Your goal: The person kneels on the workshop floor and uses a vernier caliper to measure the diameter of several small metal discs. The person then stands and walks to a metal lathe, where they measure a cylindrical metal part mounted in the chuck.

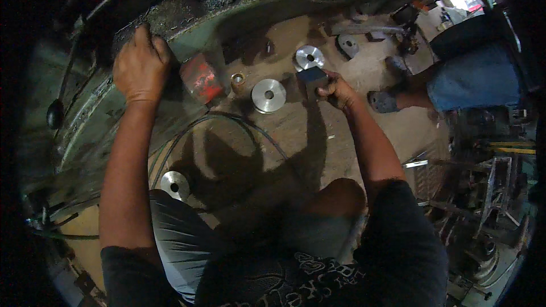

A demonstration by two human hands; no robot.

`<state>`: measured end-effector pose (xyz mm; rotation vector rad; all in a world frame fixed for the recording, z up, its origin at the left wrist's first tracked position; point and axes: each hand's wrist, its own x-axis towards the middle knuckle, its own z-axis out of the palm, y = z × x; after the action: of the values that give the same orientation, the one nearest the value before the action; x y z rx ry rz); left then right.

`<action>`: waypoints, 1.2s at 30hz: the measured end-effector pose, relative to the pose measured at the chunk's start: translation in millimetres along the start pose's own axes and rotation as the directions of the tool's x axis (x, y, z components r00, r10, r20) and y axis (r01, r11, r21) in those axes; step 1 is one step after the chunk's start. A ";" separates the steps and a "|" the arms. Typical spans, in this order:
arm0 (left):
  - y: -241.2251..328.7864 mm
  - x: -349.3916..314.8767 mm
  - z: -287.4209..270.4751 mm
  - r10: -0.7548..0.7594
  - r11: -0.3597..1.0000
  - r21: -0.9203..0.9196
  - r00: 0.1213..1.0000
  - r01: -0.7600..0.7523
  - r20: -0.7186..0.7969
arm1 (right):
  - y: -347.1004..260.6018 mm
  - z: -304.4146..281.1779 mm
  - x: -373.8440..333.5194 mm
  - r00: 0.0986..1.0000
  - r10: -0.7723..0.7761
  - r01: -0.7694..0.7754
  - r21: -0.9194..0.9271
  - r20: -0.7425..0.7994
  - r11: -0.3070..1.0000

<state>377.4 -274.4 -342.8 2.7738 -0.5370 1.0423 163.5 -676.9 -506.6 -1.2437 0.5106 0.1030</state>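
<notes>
My left hand [141, 68] is raised at the green machine's edge, above a trough of dark metal chips [165, 17]. Its fingers are curled together; whatever they hold, if anything, is hidden. My right hand [339, 92] grips a dark rectangular block [314, 84], thumb along its side. Just beyond that block lies a shiny metal disc with a centre hole [310, 57]. A larger holed disc [268, 96] rests on the floor between my hands. Beside it stand a small brass-coloured ring [238, 79] and a worn red block [200, 79].
Another holed disc [174, 186] lies by my left knee. A black cable [222, 115] loops across the floor. At the right, another person's leg in blue jeans [475, 77] ends in a dark sandal [383, 102]. Metal frames and scrap [495, 193] crowd the lower right.
</notes>
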 end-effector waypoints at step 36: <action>-0.2 -1.5 -8.8 -0.023 0.999 -0.029 0.993 0.026 0.113 | -42.0 129.5 -124.5 0.965 -0.190 0.233 0.257 -0.181 0.938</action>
<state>371.0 -271.6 -337.2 2.8178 -0.5261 0.8696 108.7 -546.9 -387.8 -1.0286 0.5015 -0.2435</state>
